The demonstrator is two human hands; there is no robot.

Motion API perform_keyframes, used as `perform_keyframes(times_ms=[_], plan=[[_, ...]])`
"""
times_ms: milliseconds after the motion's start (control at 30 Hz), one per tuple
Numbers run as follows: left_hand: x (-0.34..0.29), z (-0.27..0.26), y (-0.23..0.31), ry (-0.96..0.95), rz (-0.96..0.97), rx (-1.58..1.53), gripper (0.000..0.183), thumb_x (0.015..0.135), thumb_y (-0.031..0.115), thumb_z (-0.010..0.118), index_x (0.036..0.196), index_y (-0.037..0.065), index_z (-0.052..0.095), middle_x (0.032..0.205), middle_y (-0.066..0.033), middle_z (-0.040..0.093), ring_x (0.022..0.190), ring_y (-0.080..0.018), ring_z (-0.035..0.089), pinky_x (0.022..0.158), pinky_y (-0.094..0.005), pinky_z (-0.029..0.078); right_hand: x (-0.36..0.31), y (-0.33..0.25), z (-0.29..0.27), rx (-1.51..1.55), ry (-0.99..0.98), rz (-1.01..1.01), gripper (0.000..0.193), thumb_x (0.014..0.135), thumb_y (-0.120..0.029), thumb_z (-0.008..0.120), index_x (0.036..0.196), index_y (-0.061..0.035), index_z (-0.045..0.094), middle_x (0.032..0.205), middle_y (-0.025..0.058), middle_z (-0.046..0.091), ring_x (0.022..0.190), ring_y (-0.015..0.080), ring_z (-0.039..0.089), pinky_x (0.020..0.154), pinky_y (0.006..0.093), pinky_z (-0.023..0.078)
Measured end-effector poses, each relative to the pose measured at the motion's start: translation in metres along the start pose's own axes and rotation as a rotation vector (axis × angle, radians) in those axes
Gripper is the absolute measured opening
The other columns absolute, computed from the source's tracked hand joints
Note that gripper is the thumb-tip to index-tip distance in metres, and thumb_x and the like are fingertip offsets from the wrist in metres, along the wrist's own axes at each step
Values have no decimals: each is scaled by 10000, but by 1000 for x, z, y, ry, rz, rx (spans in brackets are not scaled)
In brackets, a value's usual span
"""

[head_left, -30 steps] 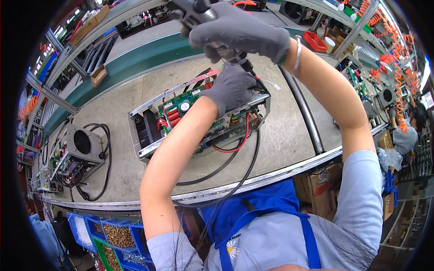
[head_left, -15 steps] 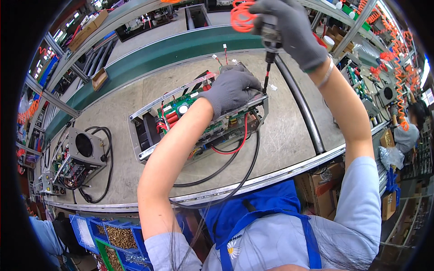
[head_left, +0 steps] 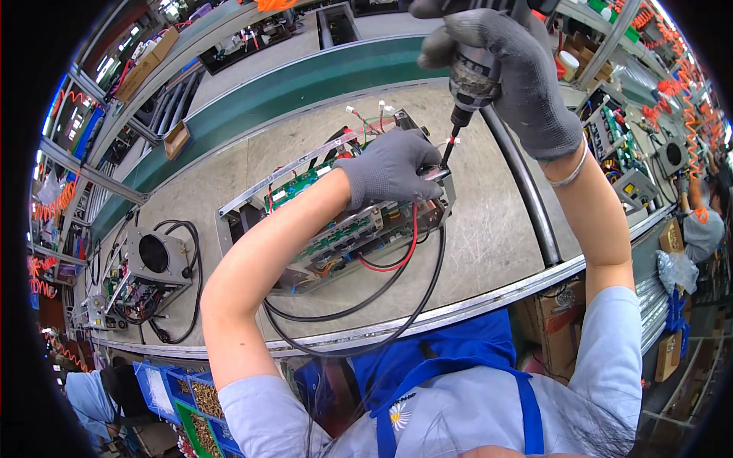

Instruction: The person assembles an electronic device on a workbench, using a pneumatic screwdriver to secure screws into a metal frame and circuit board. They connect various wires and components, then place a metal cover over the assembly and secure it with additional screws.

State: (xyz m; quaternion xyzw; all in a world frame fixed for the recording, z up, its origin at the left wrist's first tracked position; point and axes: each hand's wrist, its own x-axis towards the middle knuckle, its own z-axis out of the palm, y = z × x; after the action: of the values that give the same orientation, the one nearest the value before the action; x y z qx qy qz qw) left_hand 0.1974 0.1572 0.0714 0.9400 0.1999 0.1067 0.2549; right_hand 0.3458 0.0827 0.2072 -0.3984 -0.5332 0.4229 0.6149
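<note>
In a grey glove, my right hand [head_left: 523,84] is closed round a power screwdriver [head_left: 475,76], held upright. Its dark bit points down at the right end corner of a metal-framed electronics unit [head_left: 328,248], where the tip seems to touch the frame. My left hand [head_left: 393,169], also gloved, grips the unit's top edge at that end, fingers curled close to the bit. Green circuit boards fill the frame, and a red wire [head_left: 414,237] loops from its near side. Whether a screw sits under the bit is hidden.
A second unit with a round fan opening [head_left: 156,256] and black cable stands at the left. A metal bar [head_left: 527,191] crosses the bench on the right. Blue bins with small brass parts [head_left: 206,401] hang below the front edge. Another person [head_left: 95,397] is at lower left.
The unit has tilted, showing more of its near side. My left hand has shifted slightly right and down with it. My right hand and the screwdriver have moved a little right and down.
</note>
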Motion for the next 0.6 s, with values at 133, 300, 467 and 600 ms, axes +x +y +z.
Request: perform_keyframes(times_ms=[133, 300, 467, 600], plan=[[2, 5, -2, 41, 33, -68, 416, 691, 381, 701, 809, -17, 678, 720, -149, 551, 702, -278, 554, 637, -392, 434, 7, -1, -8, 72, -139, -25, 353, 791, -109, 564, 1097, 64, 587, 746, 132, 631, 510, 140, 542, 449, 244, 421], [4, 4, -3, 20, 6, -68, 448, 684, 407, 702, 835, -14, 688, 725, -145, 558, 700, -268, 562, 641, -389, 435, 20, 17, -5, 49, 40, -150, 396, 775, -98, 557, 1135, 69, 544, 905, 137, 619, 610, 180, 623, 479, 290, 481], [2, 7, -7, 64, 35, -60, 458, 687, 414, 709, 850, -15, 695, 731, -138, 570, 696, -265, 567, 642, -394, 436, 20, 18, -7, 34, -30, -125, 305, 797, -113, 559, 1058, 45, 580, 706, 133, 615, 513, 166, 574, 421, 253, 421], [3, 1, -2, -19, -28, -41, 481, 705, 432, 717, 891, -11, 701, 787, -144, 596, 740, -274, 588, 687, -388, 457, 14, 12, -6, -45, -44, -74, 251, 814, -122, 559, 998, 41, 609, 659, 138, 618, 459, 142, 525, 399, 246, 393]])
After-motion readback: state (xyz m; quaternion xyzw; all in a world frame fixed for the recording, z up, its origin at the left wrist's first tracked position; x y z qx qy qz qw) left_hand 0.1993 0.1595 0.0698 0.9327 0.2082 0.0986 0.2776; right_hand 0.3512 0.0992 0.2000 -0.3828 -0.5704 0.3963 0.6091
